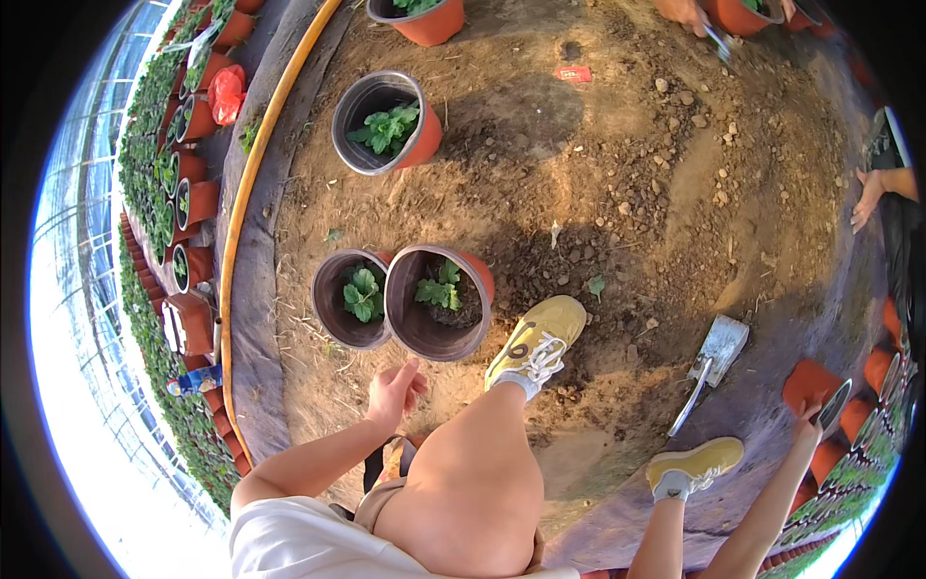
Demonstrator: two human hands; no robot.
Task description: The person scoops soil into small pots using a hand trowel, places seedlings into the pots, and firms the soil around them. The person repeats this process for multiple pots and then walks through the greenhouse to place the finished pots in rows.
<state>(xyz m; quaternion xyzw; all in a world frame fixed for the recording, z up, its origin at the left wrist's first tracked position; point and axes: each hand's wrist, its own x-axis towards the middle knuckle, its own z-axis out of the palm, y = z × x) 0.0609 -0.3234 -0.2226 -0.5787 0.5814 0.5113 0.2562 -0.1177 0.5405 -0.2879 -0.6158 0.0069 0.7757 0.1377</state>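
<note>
My left hand (394, 394) hovers just below two plastic pots, its fingers loosely curled, its thumb apart and nothing seen in it. The nearer pot (474, 347) holds dark soil and a green leafy seedling (440, 289). Against its left side leans a second pot (325, 333) with a leafy plant (363, 295) inside. Far to the right, my right hand (806, 427) grips the rim of a terracotta-coloured pot (806, 383) at the edge of a row; its inside is mostly hidden. A metal hand trowel (723, 347) lies on the ground between my right shoe and that pot.
Another potted plant (427, 141) stands farther ahead. A yellow hose (249, 174) runs along the left, beside rows of pots (194, 199) and a red plastic bag (227, 94). Loose soil (651, 181) covers the middle. Other people's hands (868, 195) show at the right and upper right.
</note>
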